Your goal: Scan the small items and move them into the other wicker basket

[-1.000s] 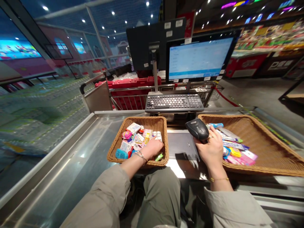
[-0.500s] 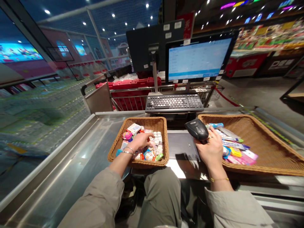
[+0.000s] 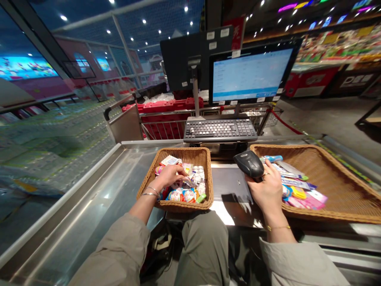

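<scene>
Head view: the right hand (image 3: 268,194) grips a black scanner (image 3: 248,164), its fingers (image 3: 269,171) together and clamped round the handle. The scanner's long axis slants across the top of the hand, with the head end pointing left and slightly forward, toward the left basket. It sits over a steel plate (image 3: 229,184), between the two baskets. The left hand (image 3: 168,176) is inside the left wicker basket (image 3: 209,174), its fingers (image 3: 175,171) close together and curled down over small packets (image 3: 187,171); whether they hold one, I cannot tell. Blister packs (image 3: 199,173) and round wrapped sweets (image 3: 181,195) lie just beside the hand. The right wicker basket (image 3: 336,190), just beside the right hand, holds slim boxes and tubes (image 3: 294,182). Beyond stand a keyboard (image 3: 220,130) and a monitor (image 3: 251,73), with a steel counter (image 3: 89,206) to the left
</scene>
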Demonstrator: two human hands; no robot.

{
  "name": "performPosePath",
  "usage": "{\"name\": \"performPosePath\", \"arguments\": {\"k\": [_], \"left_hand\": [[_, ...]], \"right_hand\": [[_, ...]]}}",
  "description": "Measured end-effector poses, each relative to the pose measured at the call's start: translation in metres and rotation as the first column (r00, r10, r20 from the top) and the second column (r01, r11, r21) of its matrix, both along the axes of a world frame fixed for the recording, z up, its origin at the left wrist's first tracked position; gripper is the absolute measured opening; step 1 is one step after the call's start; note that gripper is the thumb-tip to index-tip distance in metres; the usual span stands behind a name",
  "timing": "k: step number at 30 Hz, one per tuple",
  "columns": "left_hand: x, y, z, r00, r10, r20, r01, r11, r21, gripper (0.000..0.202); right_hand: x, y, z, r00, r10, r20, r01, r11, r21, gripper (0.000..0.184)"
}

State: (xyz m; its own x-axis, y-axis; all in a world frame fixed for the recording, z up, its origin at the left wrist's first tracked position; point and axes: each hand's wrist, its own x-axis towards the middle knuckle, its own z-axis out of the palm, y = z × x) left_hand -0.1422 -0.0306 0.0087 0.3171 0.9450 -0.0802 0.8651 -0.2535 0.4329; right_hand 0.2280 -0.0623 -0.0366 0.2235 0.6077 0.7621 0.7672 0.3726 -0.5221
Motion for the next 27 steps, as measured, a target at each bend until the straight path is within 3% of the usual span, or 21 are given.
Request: {"name": "performPosePath", "arguments": {"k": [4, 9, 14, 22, 27], "left_hand": [[-0.006, -0.005, -0.004, 0.993, 0.026, -0.113, -0.021, 0.999, 0.043, 0.012], [-0.007, -0.008, -0.007, 0.971, -0.072, -0.226, 0.078, 0.997, 0.02, 0.009], [0.006, -0.016, -0.008, 0.94, -0.146, -0.308, 0.138, 0.989, -0.049, 0.008], [0.031, -0.022, -0.012, 0.905, -0.022, -0.425, 0.068, 0.993, 0.095, 0.052], [0.053, -0.023, -0.021, 0.864, 0.045, -0.502, 0.0, 0.996, 0.091, 0.053]], "right_hand": [[0.001, 0.0, -0.001, 1.0, 0.0, 0.015, -0.001, 1.0, 0.007, 0.034], [0.001, 0.0, -0.001, 1.0, -0.005, 0.021, 0.004, 1.0, 0.007, 0.034], [0.001, -0.001, 0.0, 1.0, 0.001, 0.03, -0.001, 1.0, 0.016, 0.031], [0.002, 0.0, -0.002, 1.0, 0.004, -0.005, -0.004, 1.0, 0.005, 0.035], [0.001, -0.001, -0.002, 1.0, -0.003, -0.018, 0.003, 1.0, -0.01, 0.034]]}}
